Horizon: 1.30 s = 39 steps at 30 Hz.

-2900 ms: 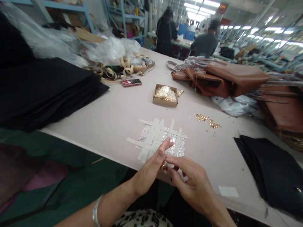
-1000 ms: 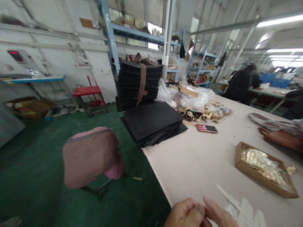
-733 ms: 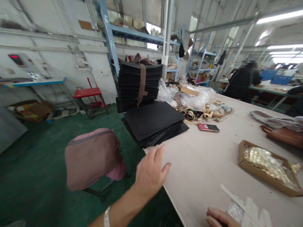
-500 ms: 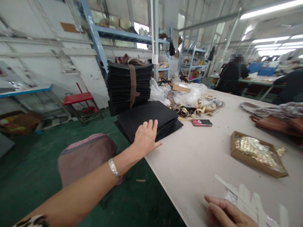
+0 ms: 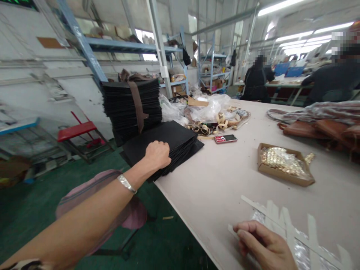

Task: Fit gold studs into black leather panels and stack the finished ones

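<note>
My left hand (image 5: 158, 154) rests on the near edge of a low stack of black sheets (image 5: 171, 133) at the table's left corner. Its fingers are curled under, and the fingertips are hidden, so whether a sheet is pinched cannot be seen. At the lower right, my right hand (image 5: 263, 242) is closed in a pinch, with the end of a short pale strip (image 5: 231, 230) poking out past thumb and forefinger. Beside it, more pale strips (image 5: 285, 223) lie over clear plastic on the table.
Behind the low stack stands a tall black bundle (image 5: 132, 107) bound with a brown band. A phone (image 5: 225, 138), a cardboard box (image 5: 285, 178) of gold-coloured pieces and brown leather items (image 5: 317, 129) lie on the table (image 5: 208, 187). A stool (image 5: 135, 213) stands left; two people sit beyond.
My left hand's fingers have curled in from lying stretched over the stack. The view has swung to the right. The pale strip at my right fingertips shows more clearly.
</note>
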Motion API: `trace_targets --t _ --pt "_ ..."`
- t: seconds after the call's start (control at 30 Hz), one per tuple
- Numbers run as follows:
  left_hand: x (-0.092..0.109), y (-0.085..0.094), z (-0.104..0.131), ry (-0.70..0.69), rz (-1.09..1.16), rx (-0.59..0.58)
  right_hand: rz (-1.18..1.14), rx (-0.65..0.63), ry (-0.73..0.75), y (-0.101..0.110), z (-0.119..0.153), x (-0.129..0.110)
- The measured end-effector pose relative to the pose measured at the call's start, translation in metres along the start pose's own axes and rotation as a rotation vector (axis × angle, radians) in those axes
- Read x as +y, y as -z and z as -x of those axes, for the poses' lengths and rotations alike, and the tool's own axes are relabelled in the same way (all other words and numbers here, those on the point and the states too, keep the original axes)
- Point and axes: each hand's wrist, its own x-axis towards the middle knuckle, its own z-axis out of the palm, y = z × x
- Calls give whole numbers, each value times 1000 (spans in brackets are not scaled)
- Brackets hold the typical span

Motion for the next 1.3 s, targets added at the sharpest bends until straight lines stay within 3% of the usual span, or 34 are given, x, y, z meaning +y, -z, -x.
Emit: trace_targets --t 0.17,0.23,0.47,0.77,0.97,1.3 --pt "-11 5 -10 -37 -29 -41 -33 -1 -13 1 2 -6" --pt "-11 5 -8 -28 -43 -20 -28 31 -3 0 3 -7" --pt "-3 -2 6 3 -51 9 20 -34 4 0 2 -4" --pt "-10 6 -8 -11 -51 -90 9 -26 4 0 3 -6" --pt "3 0 -1 12 -97 -13 -21 -15 -5 -1 3 -4" --pt "-1 4 0 -74 -135 -22 -46 -20 3 -3 4 -9"
